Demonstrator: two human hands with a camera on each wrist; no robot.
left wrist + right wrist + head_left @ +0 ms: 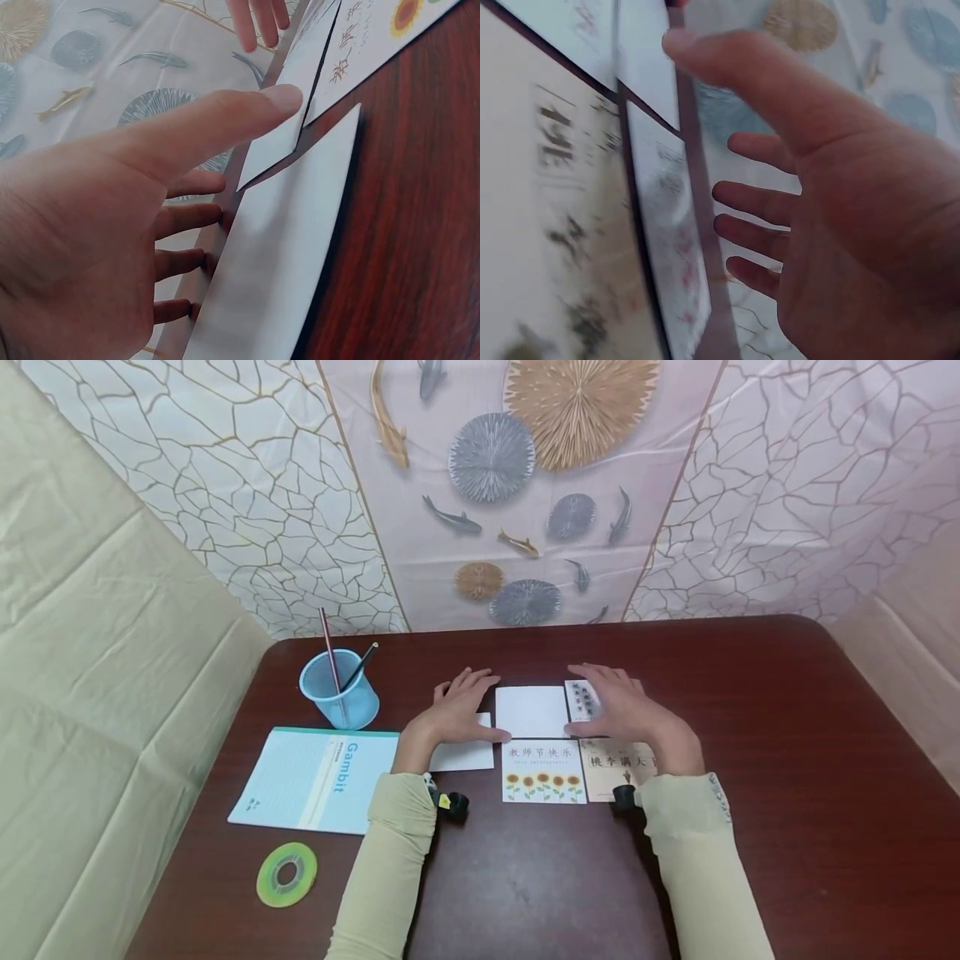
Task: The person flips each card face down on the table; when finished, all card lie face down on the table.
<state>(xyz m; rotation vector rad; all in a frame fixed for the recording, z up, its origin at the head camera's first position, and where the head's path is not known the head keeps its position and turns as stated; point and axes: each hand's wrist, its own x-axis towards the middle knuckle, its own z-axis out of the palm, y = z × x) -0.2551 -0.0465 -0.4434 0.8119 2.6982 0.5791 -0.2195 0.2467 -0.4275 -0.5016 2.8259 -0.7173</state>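
Note:
Several cards lie in two rows on the dark wooden table. My left hand [456, 714] is spread above a blank white card [467, 757], its thumb reaching toward another blank white card [531, 712] in the middle of the back row. My right hand [628, 710] arches with fingers apart over a white card with dark lettering [580, 700], its thumbtip close to the middle blank card. In front lie a sunflower card [543, 781] and a beige lettered card [609, 767], partly covered by the right hand and wrist. In both wrist views the fingers are extended and grip nothing.
A light blue notebook [307, 781] lies left of the left forearm. Behind it stands a blue mesh pen cup [348, 702] with a pencil [328, 639] and a dark pen [362, 664]. Nearer on the left is a green tape roll [268, 881]. Patterned cloth hangs behind the table.

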